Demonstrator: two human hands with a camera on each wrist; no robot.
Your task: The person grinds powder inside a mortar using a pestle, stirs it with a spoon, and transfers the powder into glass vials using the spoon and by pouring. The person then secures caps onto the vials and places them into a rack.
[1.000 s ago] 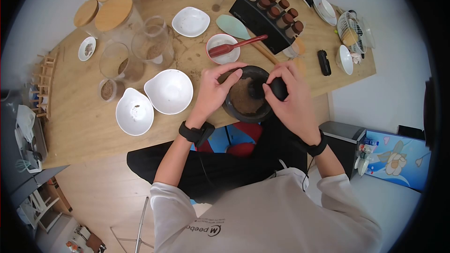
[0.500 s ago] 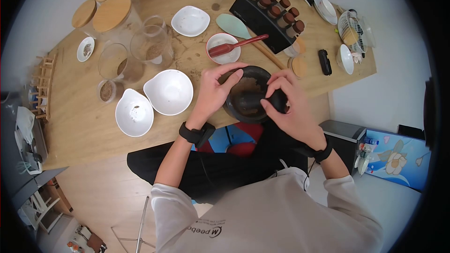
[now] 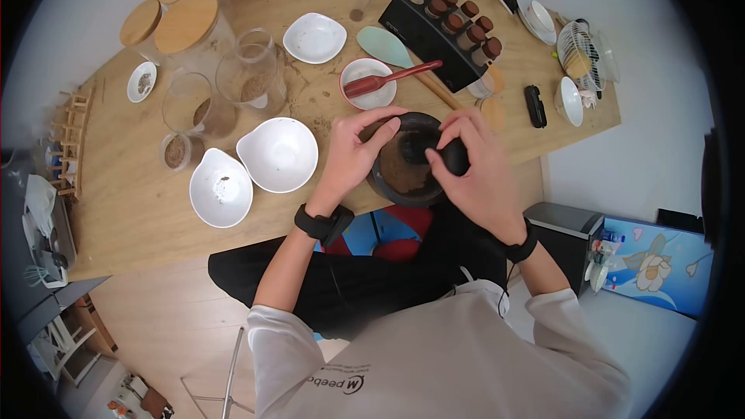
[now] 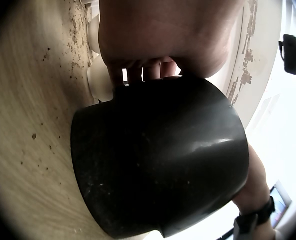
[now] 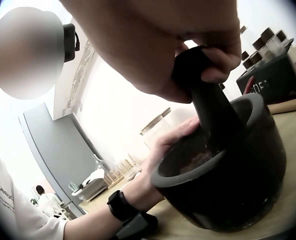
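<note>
A black stone mortar stands near the table's front edge with brown ground powder inside. My left hand grips its left rim, the thumb over the edge. In the left wrist view the dark outer wall of the mortar hides most of those fingers. My right hand holds a black pestle by its rounded knob. The right wrist view shows the pestle tilted, its lower end down inside the mortar's bowl.
Two white spouted bowls stand left of the mortar, glass jars behind them. Beyond the mortar are a red-rimmed bowl with a red spatula, a pale green spoon and a black spice rack.
The right hand has swung the pestle round in the mortar: it leaned toward the near left half a second ago and now points to the far side. The left hand has stayed on the rim.
</note>
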